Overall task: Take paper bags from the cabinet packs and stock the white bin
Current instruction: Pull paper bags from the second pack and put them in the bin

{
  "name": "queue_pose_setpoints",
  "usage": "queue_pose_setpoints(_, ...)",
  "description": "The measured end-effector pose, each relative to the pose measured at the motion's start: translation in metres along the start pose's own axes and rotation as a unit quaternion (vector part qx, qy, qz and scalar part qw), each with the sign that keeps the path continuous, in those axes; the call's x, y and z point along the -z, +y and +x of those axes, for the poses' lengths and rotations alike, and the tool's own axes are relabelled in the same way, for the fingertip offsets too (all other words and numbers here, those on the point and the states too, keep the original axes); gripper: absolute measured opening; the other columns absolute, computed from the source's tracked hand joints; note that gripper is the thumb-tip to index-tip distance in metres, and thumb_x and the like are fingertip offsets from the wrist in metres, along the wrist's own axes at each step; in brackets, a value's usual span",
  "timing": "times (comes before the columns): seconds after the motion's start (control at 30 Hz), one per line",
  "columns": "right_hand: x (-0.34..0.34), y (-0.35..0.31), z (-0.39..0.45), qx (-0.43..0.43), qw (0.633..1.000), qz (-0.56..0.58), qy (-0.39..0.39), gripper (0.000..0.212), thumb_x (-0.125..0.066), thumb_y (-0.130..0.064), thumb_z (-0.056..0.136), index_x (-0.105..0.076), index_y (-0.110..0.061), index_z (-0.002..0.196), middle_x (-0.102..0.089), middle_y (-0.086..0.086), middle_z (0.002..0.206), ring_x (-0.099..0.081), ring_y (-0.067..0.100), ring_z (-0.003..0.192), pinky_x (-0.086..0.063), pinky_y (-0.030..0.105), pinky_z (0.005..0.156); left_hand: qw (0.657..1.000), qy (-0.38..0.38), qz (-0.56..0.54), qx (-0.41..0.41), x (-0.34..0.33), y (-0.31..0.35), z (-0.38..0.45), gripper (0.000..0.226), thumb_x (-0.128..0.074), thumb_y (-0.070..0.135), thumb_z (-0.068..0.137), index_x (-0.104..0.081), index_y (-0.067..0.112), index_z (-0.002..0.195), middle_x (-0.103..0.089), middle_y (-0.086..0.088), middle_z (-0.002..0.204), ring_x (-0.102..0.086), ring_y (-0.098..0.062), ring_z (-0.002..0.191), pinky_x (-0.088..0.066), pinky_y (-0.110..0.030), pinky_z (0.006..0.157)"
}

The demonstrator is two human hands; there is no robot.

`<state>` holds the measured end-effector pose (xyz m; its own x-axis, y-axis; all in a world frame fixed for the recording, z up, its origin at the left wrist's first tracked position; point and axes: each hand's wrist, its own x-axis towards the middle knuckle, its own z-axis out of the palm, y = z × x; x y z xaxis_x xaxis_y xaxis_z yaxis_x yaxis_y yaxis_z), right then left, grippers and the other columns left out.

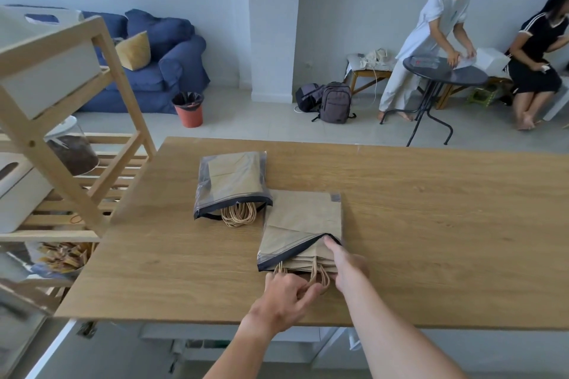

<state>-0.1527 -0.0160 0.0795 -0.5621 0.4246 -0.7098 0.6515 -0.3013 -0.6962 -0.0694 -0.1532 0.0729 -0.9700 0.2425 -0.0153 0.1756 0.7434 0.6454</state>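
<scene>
The nearer pack (pixel 303 229) lies flat toward the surface's (pixel 431 224) near edge, its long axis running from near edge to far edge and its open, dark-banded mouth facing the person. The paper bags (pixel 311 261) inside poke out of that mouth, twine handles (pixel 320 278) first, so they should come out straight toward the near edge. The left hand (pixel 284 297) is at those handles, its grip curled around the twine loops. The right hand (pixel 346 268) sits just beside it on the right, thumb and fingers pinching the mouth's upper band and lifting it clear of the bags. Both hands are at the mouth; the left looks placed to pull.

A second pack (pixel 231 184), also holding bags with handles out, lies just beyond, toward the far-left corner, touching or nearly touching the first. Nothing lies between the mouth and the near edge. Off the left edge stands a wooden shelf unit (pixel 92 138) carrying a white bin (pixel 18 191).
</scene>
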Motion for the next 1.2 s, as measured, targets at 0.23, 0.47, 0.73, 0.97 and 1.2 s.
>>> queue_pose_setpoints(0.23,-0.001,0.037,0.076,-0.037,0.993,-0.060,-0.092,0.111,-0.088,-0.070,0.017,-0.061,-0.012,0.107,-0.069,0.015,0.102,-0.071,0.037,0.083,-0.059,0.055,0.073,0.996,-0.062,0.058,-0.014,-0.003,-0.002,-0.004,0.056,-0.031,0.056,0.098,-0.036,0.020,0.055,-0.044,0.002,0.056,-0.032,-0.013,0.050,-0.033,-0.036,0.092)
queue_pose_setpoints(0.47,-0.008,0.019,0.039,-0.051,0.992,-0.038,-0.107,0.064,-0.091,-0.009,0.045,-0.066,0.001,0.103,-0.074,0.023,0.088,-0.073,0.039,0.074,-0.058,0.060,0.071,0.994,-0.079,0.067,-0.026,-0.001,-0.016,-0.001,0.061,-0.035,0.064,0.093,-0.042,0.017,0.054,-0.045,0.004,0.055,-0.037,-0.012,0.057,-0.039,-0.041,0.093)
queue_pose_setpoints(0.73,-0.014,0.009,0.033,0.014,0.998,-0.006,-0.067,0.056,-0.087,-0.005,0.050,-0.056,-0.006,0.096,-0.069,0.018,0.095,-0.070,0.035,0.085,-0.057,0.058,0.080,0.915,0.179,-0.121,0.340,0.004,-0.011,0.035,0.054,-0.050,0.051,0.093,-0.041,0.017,0.133,-0.047,-0.010,0.128,-0.049,-0.027,0.111,-0.040,-0.037,0.089)
queue_pose_setpoints(0.97,0.003,-0.001,0.039,-0.009,0.993,-0.008,-0.120,0.049,-0.079,0.007,0.064,-0.064,0.003,0.110,-0.072,0.025,0.097,-0.072,0.038,0.081,-0.061,0.049,0.069,0.780,0.246,-0.380,0.432,0.007,-0.013,0.062,0.041,-0.063,0.015,0.093,-0.053,0.013,0.133,-0.052,-0.009,0.135,-0.050,-0.025,0.122,-0.041,-0.032,0.100)
queue_pose_setpoints(1.2,0.029,-0.015,0.054,-0.006,0.994,0.003,-0.108,0.048,-0.079,0.008,0.065,-0.065,-0.001,0.110,-0.071,0.021,0.093,-0.069,0.029,0.063,-0.055,0.032,0.049,0.713,0.244,-0.451,0.478,-0.005,-0.002,0.079,0.034,-0.069,0.012,0.089,-0.065,0.018,0.122,-0.057,-0.010,0.130,-0.054,-0.027,0.119,-0.044,-0.035,0.099)
